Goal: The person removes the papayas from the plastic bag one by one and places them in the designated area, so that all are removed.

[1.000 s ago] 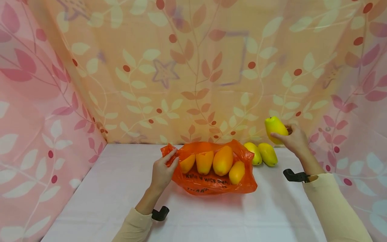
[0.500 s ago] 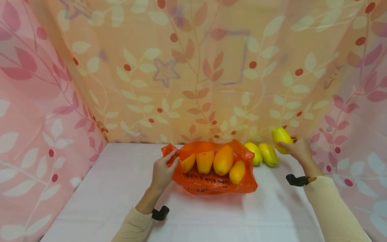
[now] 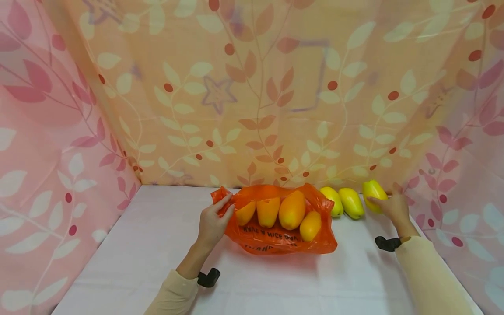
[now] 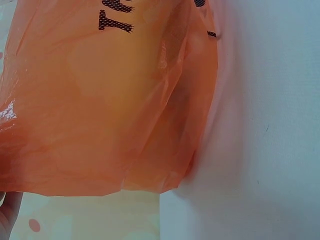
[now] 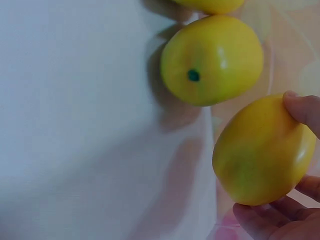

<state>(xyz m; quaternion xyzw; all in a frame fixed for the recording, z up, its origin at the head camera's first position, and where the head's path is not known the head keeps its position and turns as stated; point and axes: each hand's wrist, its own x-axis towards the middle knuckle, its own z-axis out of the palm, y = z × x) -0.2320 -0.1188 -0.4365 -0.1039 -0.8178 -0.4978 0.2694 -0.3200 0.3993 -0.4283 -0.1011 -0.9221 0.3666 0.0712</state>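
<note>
Fingers (image 5: 257,222) of our right hand (image 3: 395,208) grip one mango (image 3: 373,192), thumb opposite; whether it touches the table (image 3: 157,253), we can't say; our left hand (image 3: 210,224) pinches the left end of the bag (image 3: 324,245); count: four mangoes (image 3: 292,210) show in the bag, right of our left fingers; two loose mangoes (image 3: 351,203) lie just left of our right fingertips; we'd call it part done, held mango not yet let go; edges: backdrop (image 3: 275,109) close behind our right fingers, side wall (image 3: 464,188) near on their right; more room nearer us and left of our left fingers.
</note>
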